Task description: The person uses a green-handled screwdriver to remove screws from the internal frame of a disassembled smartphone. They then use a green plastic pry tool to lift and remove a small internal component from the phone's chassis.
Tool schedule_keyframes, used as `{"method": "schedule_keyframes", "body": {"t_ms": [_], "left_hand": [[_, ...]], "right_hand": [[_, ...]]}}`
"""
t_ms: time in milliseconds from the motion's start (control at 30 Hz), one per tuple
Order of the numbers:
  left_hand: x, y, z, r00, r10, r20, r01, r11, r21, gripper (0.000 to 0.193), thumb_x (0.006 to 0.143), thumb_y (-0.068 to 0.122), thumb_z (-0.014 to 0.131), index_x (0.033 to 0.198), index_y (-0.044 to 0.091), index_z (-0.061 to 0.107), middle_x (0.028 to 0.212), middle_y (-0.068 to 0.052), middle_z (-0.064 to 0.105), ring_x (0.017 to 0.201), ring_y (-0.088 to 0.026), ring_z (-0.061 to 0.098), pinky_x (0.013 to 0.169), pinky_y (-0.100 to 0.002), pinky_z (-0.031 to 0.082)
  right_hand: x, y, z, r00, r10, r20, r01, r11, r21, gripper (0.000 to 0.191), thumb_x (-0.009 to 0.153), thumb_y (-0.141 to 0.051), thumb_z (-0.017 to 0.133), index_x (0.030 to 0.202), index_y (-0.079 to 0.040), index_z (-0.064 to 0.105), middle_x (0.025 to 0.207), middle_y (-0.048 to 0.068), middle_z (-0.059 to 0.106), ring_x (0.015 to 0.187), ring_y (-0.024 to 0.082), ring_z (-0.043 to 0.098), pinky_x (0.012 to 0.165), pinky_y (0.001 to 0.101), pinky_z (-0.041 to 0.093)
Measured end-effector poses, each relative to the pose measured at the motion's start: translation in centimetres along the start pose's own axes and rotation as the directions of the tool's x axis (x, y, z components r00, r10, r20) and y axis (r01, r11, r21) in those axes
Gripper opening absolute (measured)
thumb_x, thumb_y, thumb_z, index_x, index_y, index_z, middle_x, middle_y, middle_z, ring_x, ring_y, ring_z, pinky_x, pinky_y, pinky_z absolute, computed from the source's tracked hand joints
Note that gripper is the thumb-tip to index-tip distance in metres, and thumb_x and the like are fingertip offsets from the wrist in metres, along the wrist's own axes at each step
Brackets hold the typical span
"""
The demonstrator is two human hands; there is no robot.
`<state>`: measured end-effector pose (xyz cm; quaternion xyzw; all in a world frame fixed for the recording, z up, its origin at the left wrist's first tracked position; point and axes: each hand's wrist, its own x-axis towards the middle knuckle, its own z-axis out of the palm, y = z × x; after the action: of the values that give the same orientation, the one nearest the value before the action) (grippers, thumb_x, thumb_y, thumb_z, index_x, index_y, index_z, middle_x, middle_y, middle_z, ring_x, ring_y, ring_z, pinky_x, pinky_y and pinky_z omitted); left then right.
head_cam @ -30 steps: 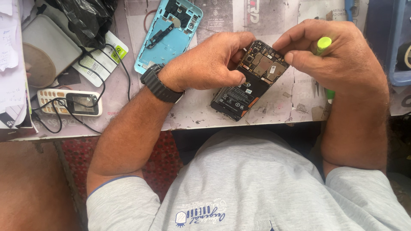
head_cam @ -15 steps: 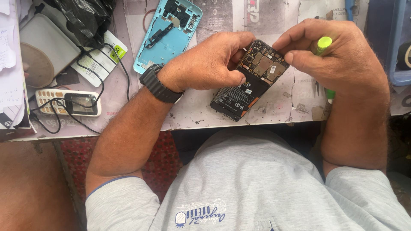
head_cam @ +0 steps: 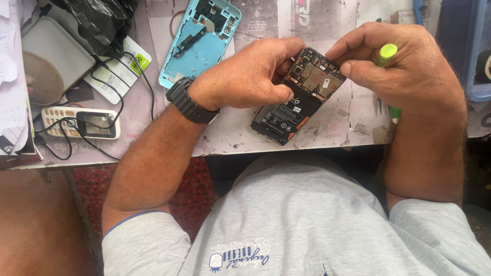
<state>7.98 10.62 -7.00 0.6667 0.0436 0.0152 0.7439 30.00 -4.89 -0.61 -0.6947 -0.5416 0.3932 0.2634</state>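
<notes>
Both hands on the opened phone, tool in the right.

Left fingers [head_cam: 279, 92] are pinched on the near edge of the opened phone [head_cam: 296, 99], thumb pressed at the seam between battery and circuit board, and the left hand [head_cam: 245, 76] steadies it. The right hand [head_cam: 404, 66] curls shut around a green-handled screwdriver [head_cam: 387, 52], its fingertips pressed together at the phone's upper corner; the tip is hidden under the fingers, so I can't say if it touches the board. The phone lies on the tabletop [head_cam: 337, 122], long axis slanting from lower left up to the right, board end toward the right hand, battery end toward the body. Further out: a light-blue back cover [head_cam: 197, 43], then a keypad phone [head_cam: 82, 122] tangled in black cable [head_cam: 117, 92] at far left.
</notes>
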Motion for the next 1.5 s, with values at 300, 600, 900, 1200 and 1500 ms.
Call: {"method": "schedule_keyframes", "body": {"t_ms": [300,600,900,1200,1500], "left_hand": [[-0.01,-0.01,0.0,1.0,-0.011,0.007,0.011,1.0,-0.009,0.037,0.084,0.002,0.063,0.119,-0.004,0.056,0.097,-0.009,0.073,0.091,-0.01,0.073,0.082,-0.026,0.064],[0.05,-0.15,-0.01,1.0,-0.011,0.017,0.012,1.0,-0.018,0.04,0.084,0.002,0.064,0.122,-0.005,0.055,0.101,-0.012,0.074,0.095,-0.015,0.077,0.087,-0.029,0.066],[0.03,-0.16,0.12,1.0,0.008,0.01,-0.008,1.0,0.014,0.04,0.087,0.005,0.071,0.123,-0.004,0.056,0.105,-0.014,0.075,0.098,-0.018,0.078,0.09,-0.032,0.066],[0.04,-0.11,0.12,0.999,0.028,0.031,-0.026,0.999,-0.043,0.038,0.089,0.003,0.07,0.124,-0.005,0.056,0.106,-0.013,0.074,0.101,-0.017,0.077,0.092,-0.032,0.066],[-0.01,0.02,0.2,1.0,0.007,0.021,-0.006,1.0,-0.03,0.038,0.086,0.002,0.069,0.121,-0.004,0.056,0.104,-0.013,0.073,0.099,-0.016,0.077,0.089,-0.031,0.066]], "right_hand": [[-0.07,-0.16,-0.02,1.0,-0.005,0.003,0.005,1.0,0.016,0.026,0.092,0.004,0.069,0.117,0.0,0.073,0.1,0.012,0.077,0.086,0.012,0.071,0.07,0.0229,0.056],[-0.1,-0.07,-0.01,1.0,-0.014,0.006,0.014,0.999,0.034,0.025,0.093,0.004,0.069,0.117,0.0,0.073,0.099,0.012,0.076,0.085,0.012,0.07,0.069,0.0227,0.055],[-0.11,0.1,-0.01,1.0,-0.019,0.007,0.018,0.999,0.047,0.025,0.093,0.005,0.07,0.117,0.0,0.072,0.1,0.012,0.076,0.087,0.012,0.071,0.071,0.0234,0.057],[-0.1,0.23,-0.02,1.0,-0.02,0.009,0.019,0.999,0.045,0.025,0.092,0.005,0.07,0.117,0.0,0.072,0.1,0.011,0.076,0.088,0.012,0.071,0.073,0.023,0.057],[-0.12,0.16,0.01,1.0,-0.02,0.015,0.018,0.996,0.088,0.025,0.093,0.005,0.07,0.118,0.001,0.072,0.101,0.012,0.076,0.089,0.012,0.071,0.074,0.0226,0.057]]}}
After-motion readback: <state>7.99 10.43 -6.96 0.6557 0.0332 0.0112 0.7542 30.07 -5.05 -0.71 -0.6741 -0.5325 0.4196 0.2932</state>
